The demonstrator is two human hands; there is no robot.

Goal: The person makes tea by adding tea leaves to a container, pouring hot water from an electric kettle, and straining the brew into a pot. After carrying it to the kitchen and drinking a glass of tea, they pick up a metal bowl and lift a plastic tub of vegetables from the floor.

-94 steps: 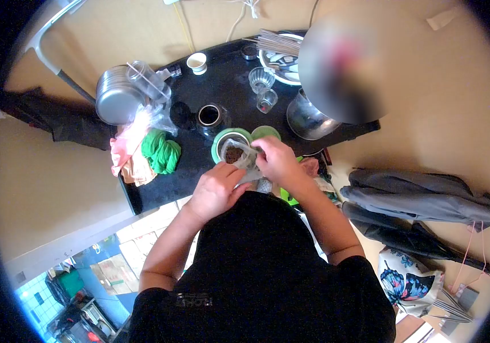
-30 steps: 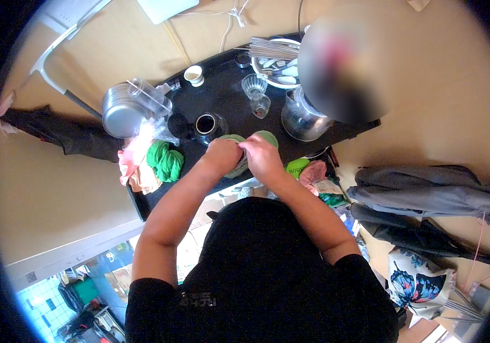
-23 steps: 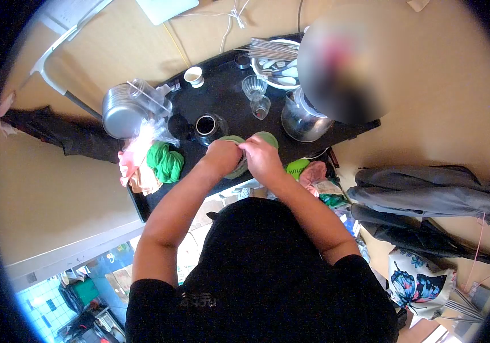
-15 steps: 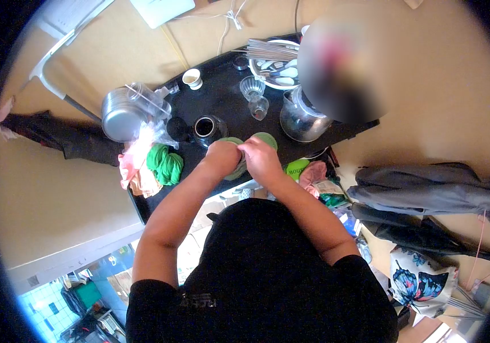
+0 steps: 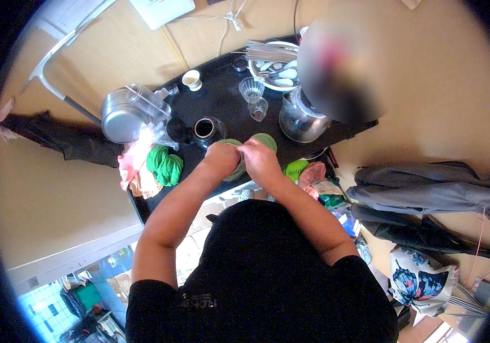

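Observation:
Close together at the table's front edge, my left hand and my right hand meet with curled fingers. Both are closed, and their fingertips touch at a point between them; what they pinch is too small or hidden to make out. Under and behind my left hand is a greenish round container, mostly covered by the hand. A green round rim or lid shows just behind my right hand. Left of these stands a dark open-mouthed jar, with a black round lid beside it.
On the black table stand a metal kettle, two clear glass cups, a white paper cup and a white bowl of spoons and chopsticks. Stacked metal bowls and a green cloth lie left.
Both hands hold nearly the same place and pose, fingertips still together. The things on the table have not visibly moved; only the camera view has shifted very slightly.

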